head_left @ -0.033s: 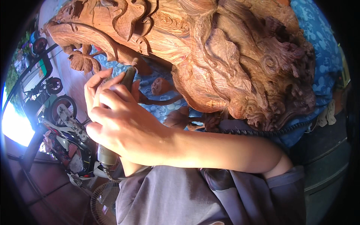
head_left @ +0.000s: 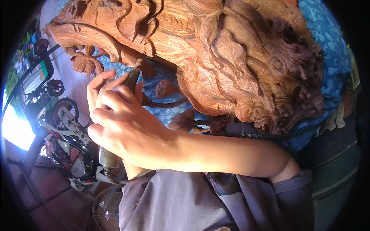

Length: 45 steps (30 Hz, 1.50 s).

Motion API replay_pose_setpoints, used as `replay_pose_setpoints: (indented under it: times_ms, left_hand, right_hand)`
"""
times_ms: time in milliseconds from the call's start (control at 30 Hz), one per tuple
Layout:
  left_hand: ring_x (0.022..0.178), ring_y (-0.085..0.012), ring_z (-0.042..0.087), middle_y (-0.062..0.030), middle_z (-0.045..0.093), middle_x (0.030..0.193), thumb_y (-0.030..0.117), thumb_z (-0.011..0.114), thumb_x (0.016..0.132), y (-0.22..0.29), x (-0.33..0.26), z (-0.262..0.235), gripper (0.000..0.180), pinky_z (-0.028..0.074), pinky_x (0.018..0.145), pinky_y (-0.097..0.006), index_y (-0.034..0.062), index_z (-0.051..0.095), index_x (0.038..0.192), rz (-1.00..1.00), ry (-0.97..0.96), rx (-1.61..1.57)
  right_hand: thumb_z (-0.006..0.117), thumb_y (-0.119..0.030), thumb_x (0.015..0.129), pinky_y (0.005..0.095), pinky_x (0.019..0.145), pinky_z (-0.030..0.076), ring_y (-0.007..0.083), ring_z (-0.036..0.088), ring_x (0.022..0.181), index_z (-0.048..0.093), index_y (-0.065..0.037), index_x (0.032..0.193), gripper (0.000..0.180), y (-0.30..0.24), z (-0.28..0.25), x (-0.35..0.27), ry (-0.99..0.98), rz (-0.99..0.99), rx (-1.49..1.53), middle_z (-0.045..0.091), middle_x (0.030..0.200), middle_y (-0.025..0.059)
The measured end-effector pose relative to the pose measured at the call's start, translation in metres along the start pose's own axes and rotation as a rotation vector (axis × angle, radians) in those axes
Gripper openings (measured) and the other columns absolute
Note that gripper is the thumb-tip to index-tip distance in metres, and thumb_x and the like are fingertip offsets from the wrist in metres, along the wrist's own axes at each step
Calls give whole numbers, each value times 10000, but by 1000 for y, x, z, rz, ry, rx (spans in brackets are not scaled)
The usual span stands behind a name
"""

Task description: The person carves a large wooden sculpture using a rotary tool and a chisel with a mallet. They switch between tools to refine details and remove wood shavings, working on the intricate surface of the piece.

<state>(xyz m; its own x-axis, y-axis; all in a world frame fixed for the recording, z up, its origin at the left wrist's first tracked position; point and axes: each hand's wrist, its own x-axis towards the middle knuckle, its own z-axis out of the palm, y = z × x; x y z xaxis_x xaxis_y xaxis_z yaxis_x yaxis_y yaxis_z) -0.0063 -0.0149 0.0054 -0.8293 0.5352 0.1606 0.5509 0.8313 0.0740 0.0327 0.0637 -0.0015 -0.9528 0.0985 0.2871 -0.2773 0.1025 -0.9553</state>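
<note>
A dark handheld rotary carving tool (head_left: pixel 108 158) slants up between my two hands, with a cord at its lower end. My right hand (head_left: pixel 129 133) reaches across from the right and closes around it with curled fingers. Mostly hidden beneath is my left hand (head_left: pixel 96 86), whose bent fingers show beside the tool's upper part. The tool's tip lies close to the lower edge of a large reddish-brown wood carving (head_left: pixel 165 44); whether it touches, I cannot tell. A carved wooden flower (head_left: pixel 85 62) juts out left of the tip.
Blue patterned cloth (head_left: pixel 331 57) lies under the carving. A carved bud (head_left: pixel 165 88) and stem sit just right of my hands. A black coiled cord (head_left: pixel 285 134) runs below the carving. Motorbikes (head_left: pixel 73 131) stand at left, a round fan (head_left: pixel 104 204) at lower left.
The carving tool and both hands have shifted very slightly, the tool's lower end a little to the left. The carving stays where it was.
</note>
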Motion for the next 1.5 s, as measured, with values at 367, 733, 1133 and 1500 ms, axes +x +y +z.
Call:
replay_pose_setpoints:
  times_ms: [367, 733, 1133, 1500]
  left_hand:
    - [948, -229, 563, -39, 614, 901, 183, 876, 523, 20, -28, -3, 372, 467, 804, -375, 134, 730, 861, -101, 237, -335]
    - [688, -191, 641, -63, 579, 816, 28, 748, 638, 63, -77, 26, 267, 537, 553, -263, 9, 711, 902, -66, 599, -751]
    - [712, -217, 658, -71, 593, 872, 67, 736, 631, 63, -87, 28, 319, 561, 551, -274, 15, 718, 945, -145, 730, -908]
    - [1116, -324, 576, -222, 529, 1257, -49, 581, 776, 64, -79, 18, 437, 489, 938, -371, -103, 538, 1207, -328, 543, -1283]
  right_hand:
    - [580, -204, 685, 431, 805, 412, 293, 502, 892, 523, 9, 759, 233, -19, -39, -18, -273, -173, -80, 524, 934, 173]
    - [822, -262, 645, 458, 883, 470, 276, 528, 977, 677, -213, 840, 248, -24, -94, -78, -282, -343, -511, 541, 1048, 34]
    - [766, -202, 762, 450, 888, 511, 428, 602, 1046, 591, 18, 1015, 378, -30, -91, -63, -432, -270, -530, 572, 1090, 342]
    - [762, -45, 697, 375, 809, 550, 361, 665, 949, 670, 46, 946, 281, -28, -79, -30, -345, -211, -682, 660, 951, 271]
